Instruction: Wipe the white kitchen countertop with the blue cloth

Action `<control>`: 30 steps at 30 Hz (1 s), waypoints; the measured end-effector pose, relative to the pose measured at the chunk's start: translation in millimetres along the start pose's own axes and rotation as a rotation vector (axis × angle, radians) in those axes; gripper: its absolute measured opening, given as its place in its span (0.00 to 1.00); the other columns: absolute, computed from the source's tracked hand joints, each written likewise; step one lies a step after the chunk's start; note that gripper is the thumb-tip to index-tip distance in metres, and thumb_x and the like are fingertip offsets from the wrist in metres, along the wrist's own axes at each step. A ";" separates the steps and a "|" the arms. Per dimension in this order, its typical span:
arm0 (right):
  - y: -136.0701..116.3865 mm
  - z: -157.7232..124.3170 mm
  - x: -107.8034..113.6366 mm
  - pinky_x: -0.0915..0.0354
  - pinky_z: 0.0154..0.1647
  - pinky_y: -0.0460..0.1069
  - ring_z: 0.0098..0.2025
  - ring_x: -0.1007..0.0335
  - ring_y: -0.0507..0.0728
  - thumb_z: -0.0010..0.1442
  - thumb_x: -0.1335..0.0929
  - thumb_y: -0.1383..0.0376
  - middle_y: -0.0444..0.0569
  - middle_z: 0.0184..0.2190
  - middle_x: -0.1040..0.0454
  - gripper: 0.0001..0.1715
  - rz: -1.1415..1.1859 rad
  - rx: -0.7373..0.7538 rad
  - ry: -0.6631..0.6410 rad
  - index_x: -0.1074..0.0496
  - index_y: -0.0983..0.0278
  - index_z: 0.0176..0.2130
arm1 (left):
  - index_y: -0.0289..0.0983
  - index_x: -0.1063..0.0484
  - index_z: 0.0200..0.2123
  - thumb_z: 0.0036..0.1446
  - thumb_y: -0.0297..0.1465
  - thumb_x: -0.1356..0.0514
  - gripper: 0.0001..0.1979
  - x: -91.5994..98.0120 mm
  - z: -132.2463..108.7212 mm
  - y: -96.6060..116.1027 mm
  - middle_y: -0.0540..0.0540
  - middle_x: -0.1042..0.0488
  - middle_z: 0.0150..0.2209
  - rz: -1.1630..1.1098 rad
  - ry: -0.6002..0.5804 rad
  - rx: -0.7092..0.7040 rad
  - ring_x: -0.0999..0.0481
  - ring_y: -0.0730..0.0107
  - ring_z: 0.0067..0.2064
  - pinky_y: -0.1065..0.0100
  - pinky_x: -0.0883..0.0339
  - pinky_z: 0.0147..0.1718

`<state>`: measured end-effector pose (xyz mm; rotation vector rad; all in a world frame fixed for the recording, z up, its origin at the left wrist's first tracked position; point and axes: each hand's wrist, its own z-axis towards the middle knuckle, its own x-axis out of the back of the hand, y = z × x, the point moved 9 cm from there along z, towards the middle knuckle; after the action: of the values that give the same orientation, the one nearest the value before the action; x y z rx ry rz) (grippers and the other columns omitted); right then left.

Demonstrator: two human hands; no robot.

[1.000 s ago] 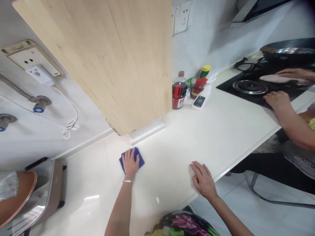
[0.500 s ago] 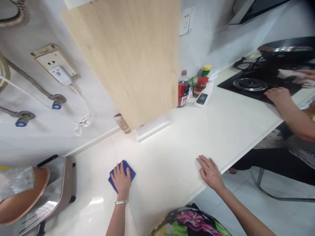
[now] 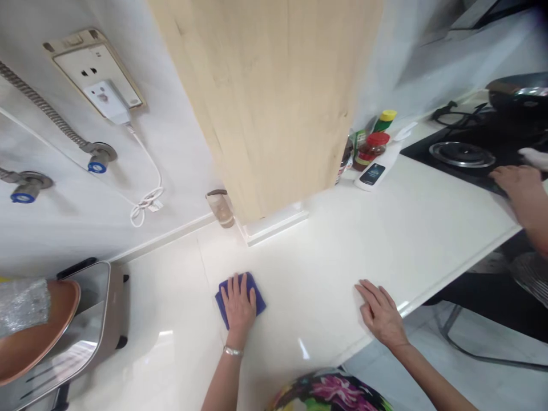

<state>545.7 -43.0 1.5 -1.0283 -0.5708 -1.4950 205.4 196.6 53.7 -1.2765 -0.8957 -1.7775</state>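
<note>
Your left hand (image 3: pixel 240 308), fingers flat and slightly spread, lies on the cloth (image 3: pixel 260 301) at seven o'clock in view; ideally press evenly, overlapping strokes. Your empty right hand (image 3: pixel 383 318), four o'clock, fingers close together, probably rests on the bench (image 3: pixel 342 251).

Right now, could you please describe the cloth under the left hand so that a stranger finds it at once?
Find the white counter below the pale wooden panel. In front of the panel, the left hand lies spread on the cloth. Its dark blue stands out from the white around it.
</note>
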 end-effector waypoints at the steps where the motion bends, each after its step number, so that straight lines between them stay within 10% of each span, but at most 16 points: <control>1: -0.3 0.2 0.5 0.47 0.70 0.61 0.65 0.38 0.59 0.62 0.40 0.69 0.53 0.64 0.34 0.35 0.003 0.003 -0.001 0.42 0.61 0.67 | 0.38 0.38 0.66 0.69 0.36 0.51 0.25 -2.0 12.9 -2.7 0.38 0.38 0.68 -0.001 0.006 0.020 0.42 0.48 0.69 0.40 0.51 0.67; 19: 1.4 4.8 1.1 0.45 0.69 0.65 0.66 0.39 0.62 0.61 0.40 0.69 0.54 0.64 0.35 0.36 0.011 -0.027 -0.096 0.43 0.60 0.67 | 0.35 0.33 0.63 0.69 0.37 0.54 0.25 -52.2 187.4 -40.3 0.33 0.36 0.65 0.006 -0.012 0.142 0.45 0.46 0.69 0.38 0.56 0.67; 25: 0.2 8.7 0.6 0.46 0.69 0.64 0.67 0.41 0.61 0.60 0.40 0.70 0.54 0.64 0.35 0.34 0.000 -0.051 -0.110 0.41 0.61 0.65 | 0.32 0.30 0.60 0.68 0.38 0.52 0.25 -51.6 199.0 -42.8 0.31 0.35 0.64 0.006 -0.047 0.124 0.43 0.46 0.68 0.41 0.54 0.67; 30: 0.1 11.6 -1.6 0.46 0.70 0.64 0.67 0.41 0.61 0.59 0.40 0.70 0.54 0.64 0.35 0.33 0.011 -0.070 -0.115 0.39 0.62 0.64 | 0.35 0.37 0.66 0.69 0.39 0.54 0.27 -31.7 158.6 -26.6 0.33 0.37 0.66 0.042 0.063 0.120 0.41 0.46 0.67 0.39 0.52 0.66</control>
<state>548.9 -32.7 5.9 -1.1762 -0.5964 -1.4620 256.9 352.0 60.8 -1.1486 -0.9198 -1.6955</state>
